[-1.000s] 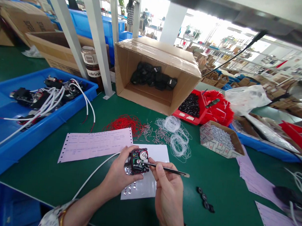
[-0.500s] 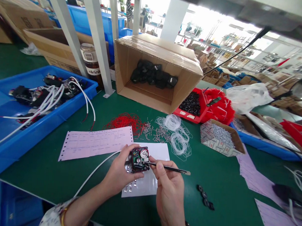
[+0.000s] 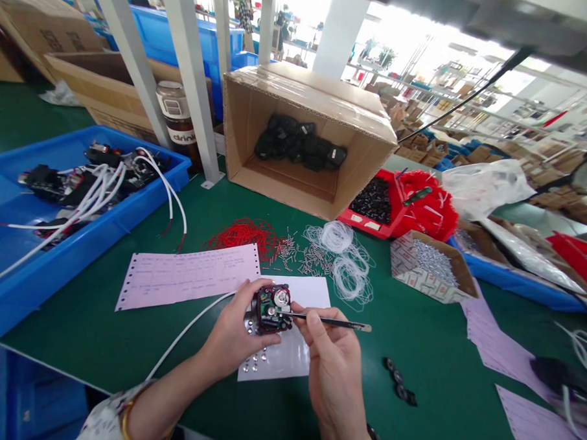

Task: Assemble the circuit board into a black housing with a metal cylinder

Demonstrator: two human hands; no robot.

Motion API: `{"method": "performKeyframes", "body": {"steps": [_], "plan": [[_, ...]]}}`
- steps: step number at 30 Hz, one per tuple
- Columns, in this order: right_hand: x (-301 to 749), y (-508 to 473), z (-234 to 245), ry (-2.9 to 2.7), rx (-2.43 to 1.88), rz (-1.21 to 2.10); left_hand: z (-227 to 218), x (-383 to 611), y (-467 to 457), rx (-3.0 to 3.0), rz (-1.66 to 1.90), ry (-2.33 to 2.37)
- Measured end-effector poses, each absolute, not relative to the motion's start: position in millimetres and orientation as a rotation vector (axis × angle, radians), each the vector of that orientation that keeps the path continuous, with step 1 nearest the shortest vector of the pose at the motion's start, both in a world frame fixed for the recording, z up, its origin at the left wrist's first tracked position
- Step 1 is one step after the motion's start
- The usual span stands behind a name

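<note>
Green tabletop (image 3: pixel 415 335): spreads under both my hands and most of the loose parts.
Circuit unit (image 3: pixel 269 321): in my left hand, over the white sheet (image 3: pixel 292 359), its board facing up towards me; whether it touches the sheet I cannot tell.
Left hand (image 3: pixel 230 337): my fingers are closed around the unit's black edge, thumb along the near side.
Right hand (image 3: pixel 334 351): I pinch a slim black tool (image 3: pixel 345 323), its thin tip over the board; contact is too small to tell.
White cable (image 3: pixel 186 338): curves from behind my left hand down towards my sleeve.
Small shiny discs (image 3: pixel 255 366): in rows on the sheet, just beside my left thumb.
Pink paper (image 3: pixel 188 277): flat, left of the unit.
Metal pins (image 3: pixel 316 260): scattered between red wires (image 3: pixel 239 236) and white coils (image 3: pixel 350 279).
Cardboard box (image 3: pixel 285 184): on its side behind them, black bundles (image 3: pixel 297 142) inside.
Black linked piece (image 3: pixel 399 382): to the right of my right hand.
</note>
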State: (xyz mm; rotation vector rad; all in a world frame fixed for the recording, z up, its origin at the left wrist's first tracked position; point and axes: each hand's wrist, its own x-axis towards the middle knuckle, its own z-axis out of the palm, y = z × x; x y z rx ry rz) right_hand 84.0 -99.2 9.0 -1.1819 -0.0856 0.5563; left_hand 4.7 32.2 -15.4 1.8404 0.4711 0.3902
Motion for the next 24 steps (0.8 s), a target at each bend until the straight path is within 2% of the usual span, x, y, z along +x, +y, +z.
{"method": "performKeyframes", "body": {"steps": [24], "plan": [[92.6, -102.1, 6.5, -0.138, -1.205, 0.595, -15.9, 4.7, 32.8, 1.873, 0.394, 0.448]]}}
